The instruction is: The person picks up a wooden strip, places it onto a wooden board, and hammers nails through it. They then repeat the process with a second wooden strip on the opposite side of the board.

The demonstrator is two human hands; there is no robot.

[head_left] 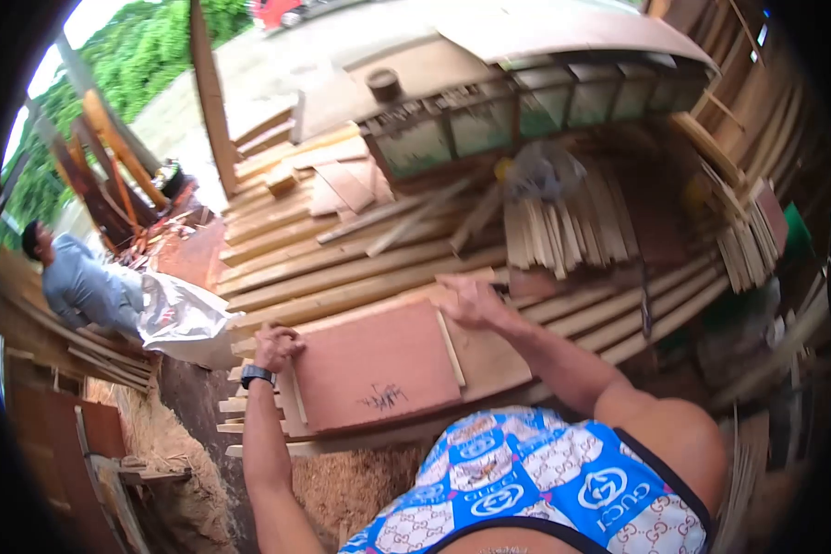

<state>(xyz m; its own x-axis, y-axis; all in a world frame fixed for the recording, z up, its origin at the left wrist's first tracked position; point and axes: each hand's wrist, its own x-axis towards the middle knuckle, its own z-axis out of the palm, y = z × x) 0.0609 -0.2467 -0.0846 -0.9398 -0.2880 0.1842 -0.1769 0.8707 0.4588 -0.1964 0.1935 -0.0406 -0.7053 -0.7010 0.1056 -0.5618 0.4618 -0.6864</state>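
Observation:
A reddish-brown plywood panel (379, 355) lies on the slatted bench in front of me. Thin wooden strips run along its sides, a left strip (298, 397) and a right strip (451, 349). Along the far edge lies a wooden strip (369, 316). My left hand (280, 349), with a watch on the wrist, is closed at the far left corner, by that strip's end; what its curled fingers hold is too blurred to make out. My right hand (471, 302) grips the far strip near the right corner. A small pile of dark nails (381, 399) rests on the panel's near part.
Behind the panel are long wooden slats (314, 268) with loose offcuts (415, 222). A bundle of thin strips (568, 222) carries a clear plastic bag (545, 171). A paned wooden frame (526, 111) stands beyond. At left is another person (92, 282); sawdust (180, 462) covers the floor.

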